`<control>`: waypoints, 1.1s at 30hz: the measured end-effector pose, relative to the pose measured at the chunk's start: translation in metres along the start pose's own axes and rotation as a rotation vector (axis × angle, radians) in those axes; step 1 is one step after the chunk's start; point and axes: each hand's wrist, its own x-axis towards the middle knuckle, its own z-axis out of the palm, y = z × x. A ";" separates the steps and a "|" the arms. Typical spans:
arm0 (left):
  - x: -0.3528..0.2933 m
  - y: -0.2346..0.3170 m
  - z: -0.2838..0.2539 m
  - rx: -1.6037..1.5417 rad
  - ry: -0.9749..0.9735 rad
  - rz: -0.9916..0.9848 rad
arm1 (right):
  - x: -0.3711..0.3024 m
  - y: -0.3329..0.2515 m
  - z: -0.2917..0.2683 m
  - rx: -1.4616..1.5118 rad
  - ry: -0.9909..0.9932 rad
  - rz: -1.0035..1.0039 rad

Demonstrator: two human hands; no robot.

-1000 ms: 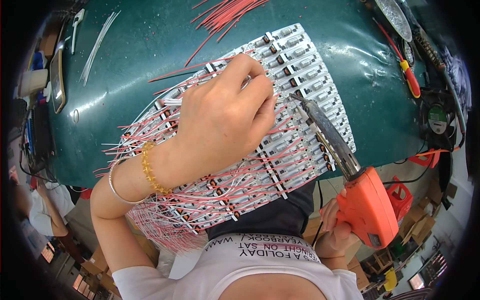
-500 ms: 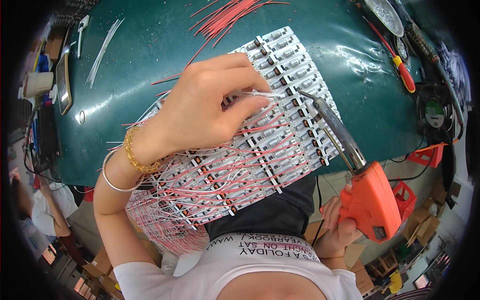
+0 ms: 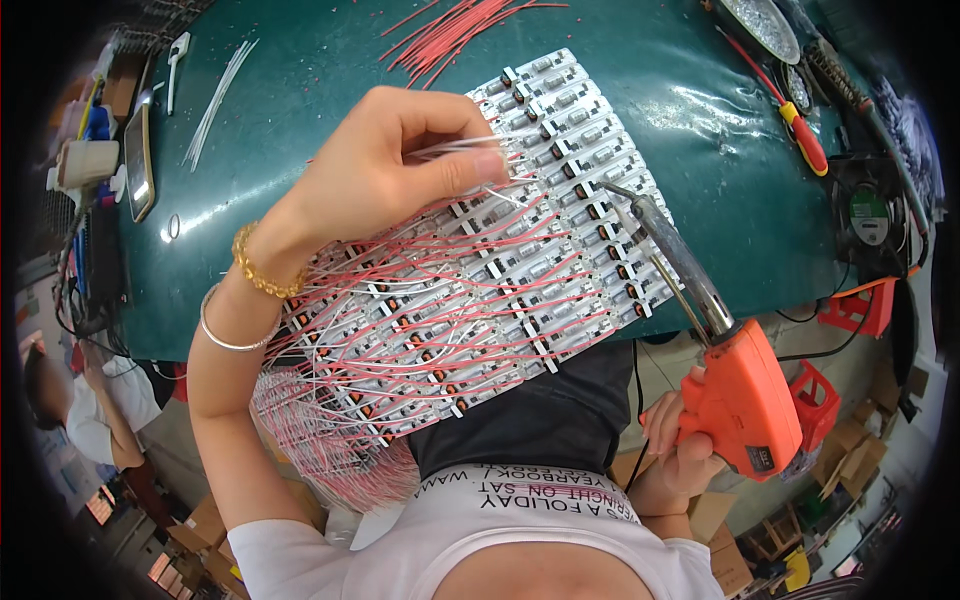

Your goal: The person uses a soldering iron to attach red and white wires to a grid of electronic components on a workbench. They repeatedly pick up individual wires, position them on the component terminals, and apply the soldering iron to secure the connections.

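Note:
A panel of small circuit boards (image 3: 575, 345) lies at a slant over the table's near edge, with many thin red and white wires running across its left part. Above its upper middle, my left hand (image 3: 400, 165) pinches white wires (image 3: 458, 146) between thumb and fingers. My right hand (image 3: 685, 440) grips the orange handle of a soldering gun (image 3: 745, 400). Its metal barrel slants up and left, and the thin bent tip is over the panel's right part, to the right of my left hand. Whether the tip touches a board I cannot tell.
Loose red wires (image 3: 465, 38) and white wires (image 3: 220, 100) lie on the green table (image 3: 270, 190). A screwdriver (image 3: 805, 140), a metal dish (image 3: 765, 28) and a small fan (image 3: 868, 215) are at the right. A phone (image 3: 138, 165) rests at the left. Another person (image 3: 100, 410) is at far left.
My left hand has moved left and slightly up, away from the soldering tip, with white wires in its fingers. The panel has shifted slightly; my right hand has hardly moved.

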 end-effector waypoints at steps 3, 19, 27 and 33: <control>-0.007 0.004 0.013 0.251 0.073 0.062 | -0.002 0.001 -0.001 -0.011 0.041 -0.011; -0.015 -0.009 0.065 0.604 0.393 0.205 | -0.016 0.008 -0.010 -0.102 -0.016 0.140; -0.015 -0.007 0.064 0.615 0.387 0.227 | -0.019 0.010 -0.022 -0.456 -0.155 0.011; -0.015 -0.007 0.064 0.613 0.385 0.226 | -0.020 0.015 -0.027 -0.356 -0.162 -0.036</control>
